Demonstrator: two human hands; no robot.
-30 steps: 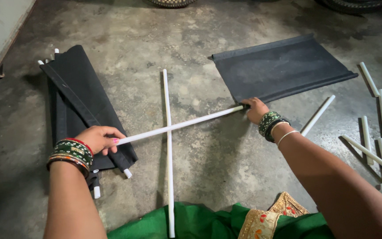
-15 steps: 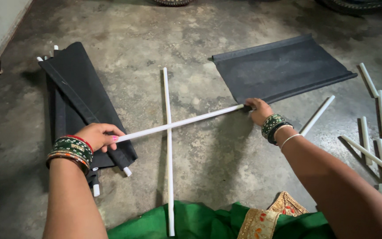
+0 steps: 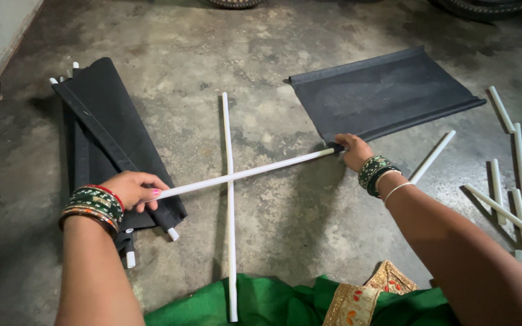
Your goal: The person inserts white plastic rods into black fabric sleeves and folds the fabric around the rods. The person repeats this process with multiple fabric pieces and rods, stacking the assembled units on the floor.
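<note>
Bare concrete floor lies under me as my left hand (image 3: 133, 188) and right hand (image 3: 353, 151) each close around an end of a white rod (image 3: 243, 174), laid slantwise across another rod (image 3: 229, 199), near the black fabric panel (image 3: 382, 93).

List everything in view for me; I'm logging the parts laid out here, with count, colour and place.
held rod: one, white, crossing over the floor rod
floor rod: one, white, centre, lying lengthwise
flat fabric panel: one, black, upper right
folded fabric panels: a stack, black, left, rods inside
loose rods: several, white, right edge
floor: grey concrete
left hand: grips held rod's near end
right hand: grips its far end
</note>
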